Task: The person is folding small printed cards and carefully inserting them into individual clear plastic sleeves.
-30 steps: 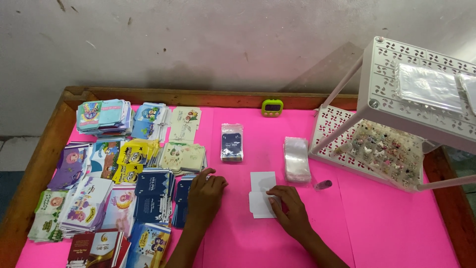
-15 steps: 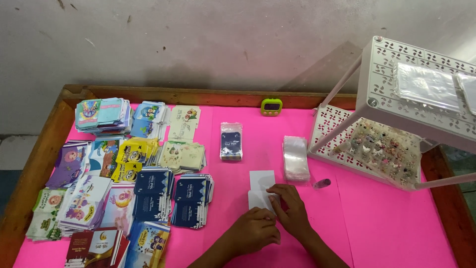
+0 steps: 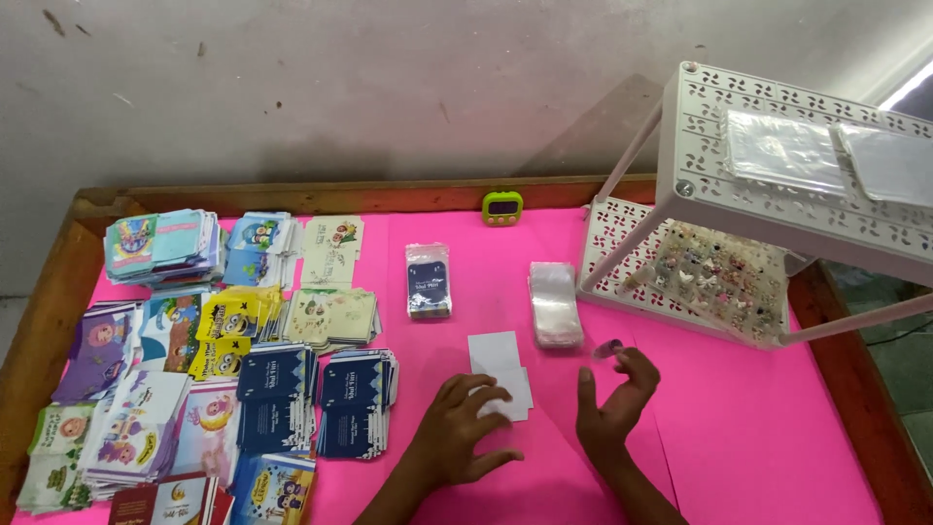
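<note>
White cards [image 3: 501, 374]: a small stack of blank white cards is lying on the pink table [image 3: 758, 447], just below the centre of the frame; your left fingertips are resting on its lower edge.
Left hand [image 3: 457, 437]: you are laying it palm down at lower centre, fingers spread and slightly curled, pinching nothing.
Right hand [image 3: 612, 403]: you are holding it raised just right of the cards, palm turned inward, fingers loosely bent; the thumb and forefinger are closing on a small dark object [image 3: 607, 348] at their tips. What that object is cannot be told.
Clear sleeves [image 3: 556, 303]: a pile of transparent sleeves is sitting right of centre, just above your right hand and apart from it.
Bagged dark cards [image 3: 429, 280]: a clear packet of dark blue cards is lying at centre, above the white cards.
Printed card stacks [image 3: 194, 340]: many colourful piles are filling the left half of the frame.
Green timer [image 3: 502, 207]: it is standing at upper centre, against the wooden rim.
White rack [image 3: 777, 194]: a perforated two-tier shelf is occupying the upper right, its lower tier carrying small trinkets.
</note>
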